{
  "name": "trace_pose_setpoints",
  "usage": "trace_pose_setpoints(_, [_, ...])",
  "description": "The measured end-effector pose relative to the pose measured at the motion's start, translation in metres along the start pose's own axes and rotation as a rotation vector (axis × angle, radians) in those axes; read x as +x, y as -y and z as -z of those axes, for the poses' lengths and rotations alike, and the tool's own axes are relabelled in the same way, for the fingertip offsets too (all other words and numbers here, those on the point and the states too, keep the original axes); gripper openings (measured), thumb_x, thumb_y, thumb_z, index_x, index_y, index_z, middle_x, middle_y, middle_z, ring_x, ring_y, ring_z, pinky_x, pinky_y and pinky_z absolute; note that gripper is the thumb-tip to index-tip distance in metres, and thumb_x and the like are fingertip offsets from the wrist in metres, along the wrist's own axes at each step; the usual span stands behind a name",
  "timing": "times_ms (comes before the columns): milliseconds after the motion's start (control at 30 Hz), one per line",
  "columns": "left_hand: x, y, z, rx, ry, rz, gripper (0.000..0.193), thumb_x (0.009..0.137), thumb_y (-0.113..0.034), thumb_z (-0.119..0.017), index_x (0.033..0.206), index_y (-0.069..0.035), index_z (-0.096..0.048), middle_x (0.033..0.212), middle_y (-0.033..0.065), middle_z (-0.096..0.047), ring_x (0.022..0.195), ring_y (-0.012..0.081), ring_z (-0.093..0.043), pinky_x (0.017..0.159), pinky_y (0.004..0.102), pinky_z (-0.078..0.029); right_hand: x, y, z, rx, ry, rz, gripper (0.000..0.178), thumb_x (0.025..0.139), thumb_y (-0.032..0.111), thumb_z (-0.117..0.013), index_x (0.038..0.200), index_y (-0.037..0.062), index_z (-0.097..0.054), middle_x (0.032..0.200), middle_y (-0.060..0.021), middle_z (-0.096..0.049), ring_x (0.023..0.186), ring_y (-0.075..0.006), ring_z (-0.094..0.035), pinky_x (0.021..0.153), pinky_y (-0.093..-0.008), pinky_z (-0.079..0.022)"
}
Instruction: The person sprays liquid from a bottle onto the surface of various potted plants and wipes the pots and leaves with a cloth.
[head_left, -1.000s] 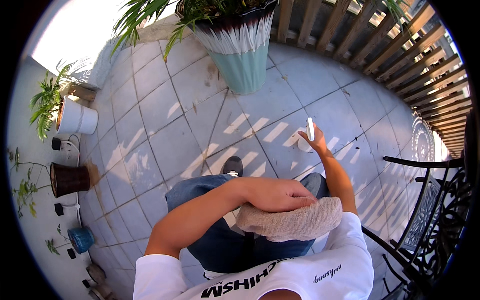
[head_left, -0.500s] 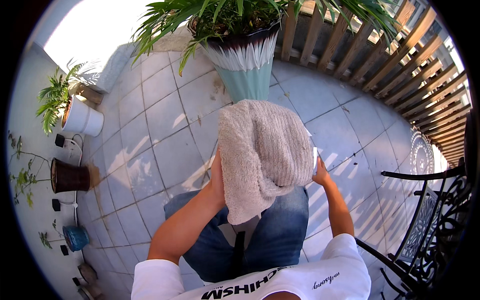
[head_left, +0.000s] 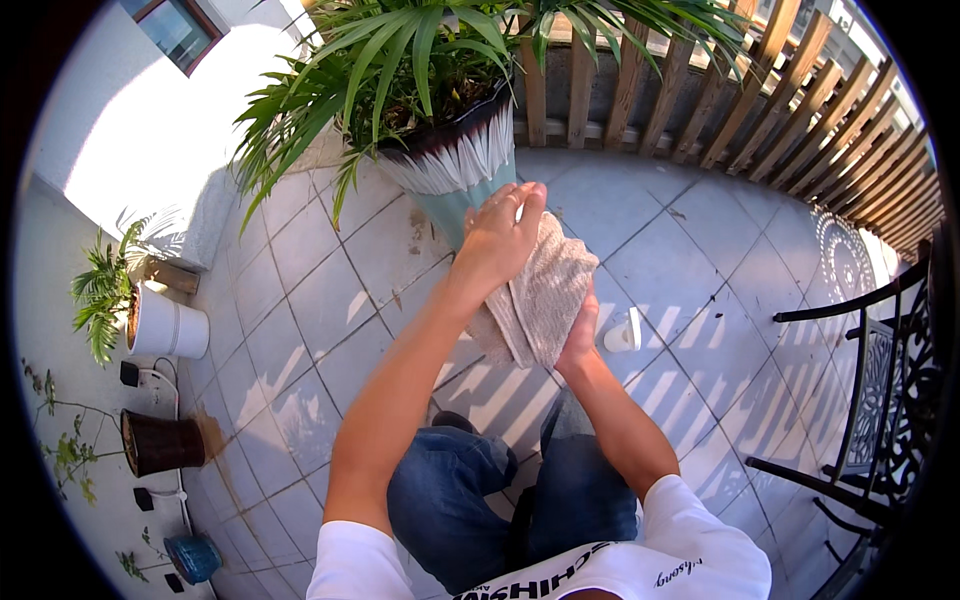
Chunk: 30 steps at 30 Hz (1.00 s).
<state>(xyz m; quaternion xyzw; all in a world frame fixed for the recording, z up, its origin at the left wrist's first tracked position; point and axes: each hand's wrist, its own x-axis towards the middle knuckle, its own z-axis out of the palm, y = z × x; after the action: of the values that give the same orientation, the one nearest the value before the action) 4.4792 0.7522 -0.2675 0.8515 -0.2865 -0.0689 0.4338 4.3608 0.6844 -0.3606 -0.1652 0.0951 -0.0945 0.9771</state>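
Observation:
A beige ribbed towel (head_left: 550, 280), bunched and folded, is held in front of me between both hands. My left hand (head_left: 500, 235) lies across its upper left edge with the fingers closed over it; part of the grip is hidden by the back of the hand. A fold of the towel hangs below the left wrist. My right hand (head_left: 580, 330) grips the towel's lower right side from beneath, its fingers mostly hidden behind the cloth. Just beyond my left hand stands a tall pale green and white flowerpot (head_left: 430, 185) with a leafy plant (head_left: 400, 60).
A wooden slat fence (head_left: 700, 110) runs along the back right. A black metal chair (head_left: 865, 400) stands at the right. Small pots, white (head_left: 170, 322), brown (head_left: 165, 443) and blue (head_left: 192, 558), line the left wall. A small white object (head_left: 622, 332) shows beyond my right forearm.
The towel has gone from a wide, rounded drape to a smaller folded bundle. My left hand has moved up from its left side to over its top, and my right hand has shifted left.

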Motion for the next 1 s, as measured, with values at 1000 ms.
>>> trace_pose_setpoints(1000, [0.175,0.246,0.242,-0.324,-0.21,0.008,0.03,0.096,-0.029,-0.052,0.117,-0.008,-0.057,0.108,0.0062,-0.061,0.097,0.0185,-0.059,0.086,0.0291,-0.046,0.306,0.039,-0.07,-0.754,-0.141,0.67,0.053,0.104,0.036,-0.027,0.134,-0.0037,-0.048,0.134,-0.024,-0.052,0.128,-0.0368,-0.046,0.109,-0.0369,-0.031])
